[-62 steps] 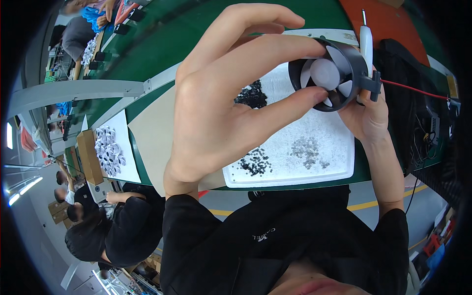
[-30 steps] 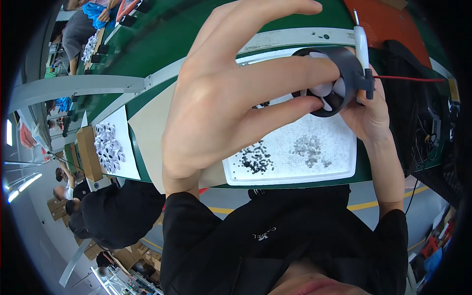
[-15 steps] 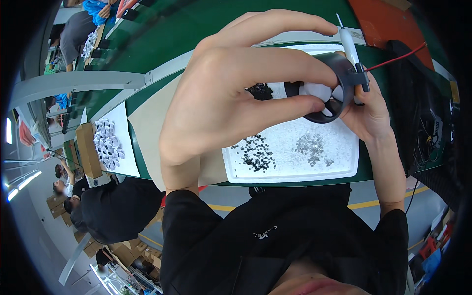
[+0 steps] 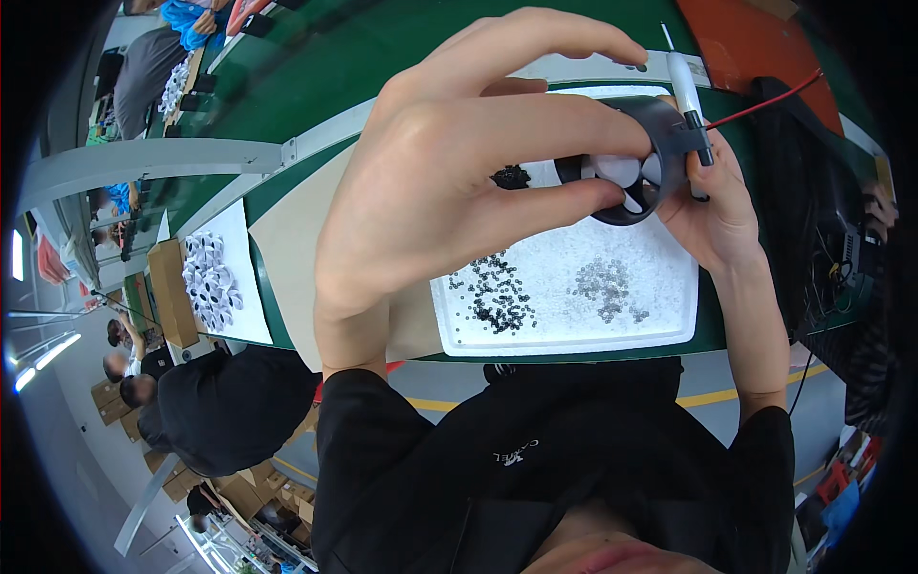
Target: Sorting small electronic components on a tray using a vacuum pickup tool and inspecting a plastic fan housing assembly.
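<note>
A dark ring-shaped housing (image 4: 673, 143) with white blade-like pieces (image 4: 617, 170) inside is held above a white tray (image 4: 564, 347). My left hand (image 4: 421, 182) reaches over from the left, its thumb and index finger closed on the housing's near rim and inner side. Its other visible finger stretches out above. From the right, my right hand (image 4: 717, 215) grips the housing's far side, with its fingers partly hidden. A white pen-shaped piece (image 4: 683, 81) with a thin tip stands against the housing, beside a black clip-like part (image 4: 698, 139); whether they are joined I cannot tell.
In the tray lie small black rings (image 4: 502, 301), small clear rings (image 4: 608, 287) and a dark pile (image 4: 512, 177). Left are white parts (image 4: 212, 287) on paper and a cardboard strip (image 4: 172, 292). A red wire (image 4: 765, 103) and black bag (image 4: 798, 191) lie right. Co-workers sit left.
Both hands and the housing have shifted slightly upward, and the pen-shaped piece has moved a little right. At the far right edge another person's hand and patterned clothing have appeared.
</note>
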Tool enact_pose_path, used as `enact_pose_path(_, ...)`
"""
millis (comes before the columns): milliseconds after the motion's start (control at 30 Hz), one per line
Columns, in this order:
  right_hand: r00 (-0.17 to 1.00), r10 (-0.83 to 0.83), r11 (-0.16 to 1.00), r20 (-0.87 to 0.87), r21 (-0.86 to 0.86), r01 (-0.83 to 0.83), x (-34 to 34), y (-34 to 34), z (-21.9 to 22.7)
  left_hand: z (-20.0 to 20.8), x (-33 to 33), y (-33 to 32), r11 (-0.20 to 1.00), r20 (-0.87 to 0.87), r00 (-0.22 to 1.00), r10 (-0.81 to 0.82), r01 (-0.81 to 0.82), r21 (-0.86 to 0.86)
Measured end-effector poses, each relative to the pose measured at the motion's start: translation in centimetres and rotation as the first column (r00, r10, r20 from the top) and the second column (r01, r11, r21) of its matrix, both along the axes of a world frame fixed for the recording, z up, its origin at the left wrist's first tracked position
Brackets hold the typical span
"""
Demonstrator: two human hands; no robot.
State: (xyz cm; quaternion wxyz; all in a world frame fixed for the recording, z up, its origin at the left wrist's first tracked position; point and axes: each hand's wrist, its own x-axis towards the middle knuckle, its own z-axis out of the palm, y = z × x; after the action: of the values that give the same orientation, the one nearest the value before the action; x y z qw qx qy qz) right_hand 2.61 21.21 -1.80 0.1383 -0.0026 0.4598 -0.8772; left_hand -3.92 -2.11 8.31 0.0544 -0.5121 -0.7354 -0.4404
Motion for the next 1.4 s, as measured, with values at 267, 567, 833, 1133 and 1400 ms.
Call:
enact_pose_path(267,0.993,-0.071,0.993,-0.093,0.087,0.079,-0.5,0.0,-0.1,-0.3,0.4,0.3,0.976,-0.1,0.983,0.155,-0.168,-0.137)
enact_pose_path(567,0.98,-0.12,0.975,-0.157,0.169,0.146,-0.6,-0.4,0.3,-1.5,1.0,1.0,0.969,-0.197,0.954,0.228,-0.242,-0.051)
enact_pose_path(833,0.974,-0.172,0.982,-0.149,0.051,0.181,-0.6,-1.0,0.5,-1.7,0.4,1.0,0.977,-0.173,0.965,0.2,-0.209,-0.038)
enact_pose_path(1133,0.958,-0.209,0.971,-0.197,0.071,0.227,-0.6,-1.3,0.8,-1.7,0.3,0.9,0.982,-0.174,0.969,0.178,-0.186,-0.034)
enact_pose_path(1400,0.957,-0.209,0.965,-0.202,0.116,0.235,-0.4,-1.0,0.7,-1.7,0.4,0.9,0.98,-0.197,0.963,0.186,-0.196,-0.031)
